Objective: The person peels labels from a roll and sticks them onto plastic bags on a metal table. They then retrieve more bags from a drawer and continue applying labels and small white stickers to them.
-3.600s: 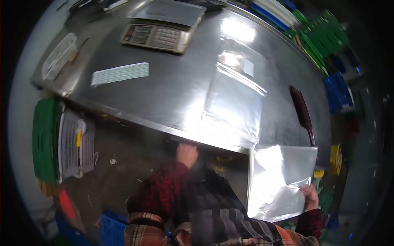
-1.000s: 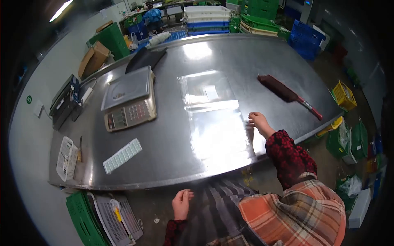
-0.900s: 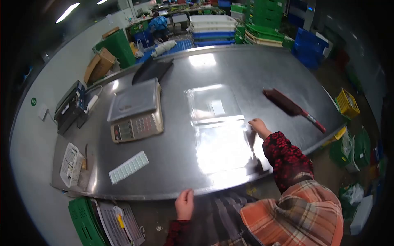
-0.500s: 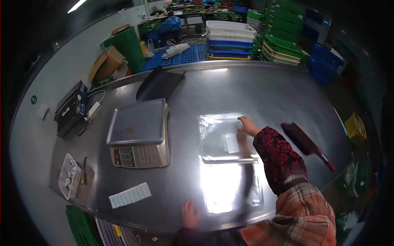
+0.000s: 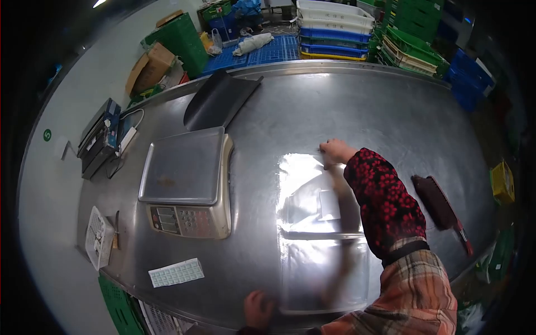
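Two clear plastic bags lie flat on the steel table, one above the other: the far bag point(image 5: 301, 195) with a white label point(image 5: 329, 205) on it, and the near bag point(image 5: 312, 273). At the far bag's upper edge, my right hand point(image 5: 336, 152) has its fingers bent and pressed together on the film. My left hand point(image 5: 258, 310) rests by the table's front edge, left of the near bag, loosely curled with nothing visible in it. Left of it lies a sheet of small pale green labels point(image 5: 176, 273).
A weighing scale point(image 5: 187, 181) stands left of the bags, a black scoop-shaped sheet point(image 5: 220, 100) behind it. A dark red brush point(image 5: 438, 204) lies to the right. At the left are a white basket point(image 5: 99, 240), a knife point(image 5: 116, 229) and a black device point(image 5: 99, 139). Stacked crates point(image 5: 335, 33) stand beyond.
My right hand has moved to the far bag's upper edge, and its fingers have drawn together. My left hand stays near the front edge, slightly lower in view. The head view has tilted down.
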Demonstrator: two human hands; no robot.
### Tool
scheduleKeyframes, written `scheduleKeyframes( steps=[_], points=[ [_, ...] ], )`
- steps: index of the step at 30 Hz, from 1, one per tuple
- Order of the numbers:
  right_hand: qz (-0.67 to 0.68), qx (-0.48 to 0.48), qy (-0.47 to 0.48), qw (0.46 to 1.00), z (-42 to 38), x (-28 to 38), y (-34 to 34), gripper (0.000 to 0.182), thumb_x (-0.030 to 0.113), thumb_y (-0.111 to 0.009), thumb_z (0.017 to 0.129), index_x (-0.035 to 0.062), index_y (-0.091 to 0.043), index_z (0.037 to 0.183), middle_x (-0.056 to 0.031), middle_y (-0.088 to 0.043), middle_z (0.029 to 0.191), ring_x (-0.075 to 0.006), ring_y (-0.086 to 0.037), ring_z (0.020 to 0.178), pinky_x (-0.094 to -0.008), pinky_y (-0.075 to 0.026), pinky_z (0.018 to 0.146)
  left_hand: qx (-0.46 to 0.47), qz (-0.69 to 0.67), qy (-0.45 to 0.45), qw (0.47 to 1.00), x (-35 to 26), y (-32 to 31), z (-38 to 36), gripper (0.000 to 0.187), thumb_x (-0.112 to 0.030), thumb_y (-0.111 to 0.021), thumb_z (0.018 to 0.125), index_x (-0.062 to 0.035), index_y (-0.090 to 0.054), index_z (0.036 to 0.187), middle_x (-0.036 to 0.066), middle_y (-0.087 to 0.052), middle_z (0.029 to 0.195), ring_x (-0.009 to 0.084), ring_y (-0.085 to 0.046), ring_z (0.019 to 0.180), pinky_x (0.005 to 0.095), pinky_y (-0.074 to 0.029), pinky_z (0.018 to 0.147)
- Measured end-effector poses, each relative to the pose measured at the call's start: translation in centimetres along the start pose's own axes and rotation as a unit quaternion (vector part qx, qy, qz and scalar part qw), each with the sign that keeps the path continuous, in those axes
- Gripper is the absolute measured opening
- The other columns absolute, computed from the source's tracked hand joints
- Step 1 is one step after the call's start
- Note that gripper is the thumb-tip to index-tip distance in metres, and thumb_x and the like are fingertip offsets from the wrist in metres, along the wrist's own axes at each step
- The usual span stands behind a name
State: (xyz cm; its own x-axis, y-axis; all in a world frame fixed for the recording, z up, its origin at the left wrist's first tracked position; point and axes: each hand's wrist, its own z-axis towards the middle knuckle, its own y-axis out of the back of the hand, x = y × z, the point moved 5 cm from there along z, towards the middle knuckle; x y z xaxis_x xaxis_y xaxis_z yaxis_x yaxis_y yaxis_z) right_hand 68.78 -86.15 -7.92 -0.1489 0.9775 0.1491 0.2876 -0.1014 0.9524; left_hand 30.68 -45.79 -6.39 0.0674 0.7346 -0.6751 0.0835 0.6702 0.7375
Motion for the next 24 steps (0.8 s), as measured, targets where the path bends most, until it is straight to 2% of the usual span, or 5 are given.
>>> scheduleKeyframes(
  steps=[5, 11, 17, 21, 24],
  points=[
    [0.076, -0.070, 0.084, 0.991, -1.9, 0.8, 0.0, 0.029, 0.014, -0.064, 0.069, 0.0073, -0.060, 0.097, -0.0167, -0.060, 0.091, -0.0344, -0.057, 0.091, -0.0405, -0.046, 0.082, 0.002, 0.015, -0.007, 1.000, 1.5, -0.5, -0.4, 0.032, -0.016, -0.067, 0.074, -0.0013, -0.058, 0.100, 0.015, -0.050, 0.112, 0.0301, -0.050, 0.101, 0.0372, -0.044, 0.085],
    [0.080, 0.048, 0.153, 0.984, -15.8, 9.1, 10.4, 0.019, 0.010, -0.061, 0.070, 0.0040, -0.054, 0.087, -0.0160, -0.060, 0.085, -0.0354, -0.057, 0.077, -0.0401, -0.045, 0.068, -0.011, -0.133, 0.072, 0.988, 1.4, 0.1, -0.3, 0.021, -0.016, -0.053, 0.088, 0.0006, -0.057, 0.099, 0.014, -0.055, 0.101, 0.0252, -0.056, 0.089, 0.0329, -0.046, 0.079],
    [0.207, 0.248, 0.287, 0.902, -30.5, 15.5, 12.9, 0.035, 0.035, -0.069, 0.077, 0.0066, -0.058, 0.096, -0.0087, -0.063, 0.088, -0.0246, -0.060, 0.078, -0.0337, -0.046, 0.070, 0.034, -0.514, 0.272, 0.813, 0.6, -0.9, -0.6, 0.047, -0.041, -0.034, 0.097, 0.0010, -0.047, 0.114, 0.013, -0.059, 0.096, 0.0196, -0.059, 0.080, 0.0337, -0.049, 0.077],
    [0.297, 0.200, 0.143, 0.922, -27.4, 11.7, 9.8, 0.040, 0.035, -0.068, 0.079, 0.0039, -0.060, 0.102, -0.0120, -0.064, 0.094, -0.0231, -0.060, 0.086, -0.0320, -0.047, 0.075, 0.045, -0.458, 0.292, 0.839, 0.1, -1.8, -0.2, 0.043, -0.037, -0.047, 0.094, 0.0004, -0.048, 0.116, 0.010, -0.057, 0.099, 0.0187, -0.057, 0.084, 0.0321, -0.048, 0.075],
    [0.264, 0.127, 0.124, 0.948, -23.1, 9.5, 4.5, 0.041, 0.032, -0.069, 0.078, 0.0011, -0.059, 0.103, -0.0157, -0.063, 0.095, -0.0274, -0.060, 0.089, -0.0340, -0.047, 0.078, 0.093, -0.052, 0.108, 0.988, -2.1, -2.5, 0.0, 0.046, -0.026, -0.065, 0.082, -0.0009, -0.049, 0.117, 0.010, -0.056, 0.098, 0.0227, -0.056, 0.086, 0.0339, -0.046, 0.077]
  ],
)
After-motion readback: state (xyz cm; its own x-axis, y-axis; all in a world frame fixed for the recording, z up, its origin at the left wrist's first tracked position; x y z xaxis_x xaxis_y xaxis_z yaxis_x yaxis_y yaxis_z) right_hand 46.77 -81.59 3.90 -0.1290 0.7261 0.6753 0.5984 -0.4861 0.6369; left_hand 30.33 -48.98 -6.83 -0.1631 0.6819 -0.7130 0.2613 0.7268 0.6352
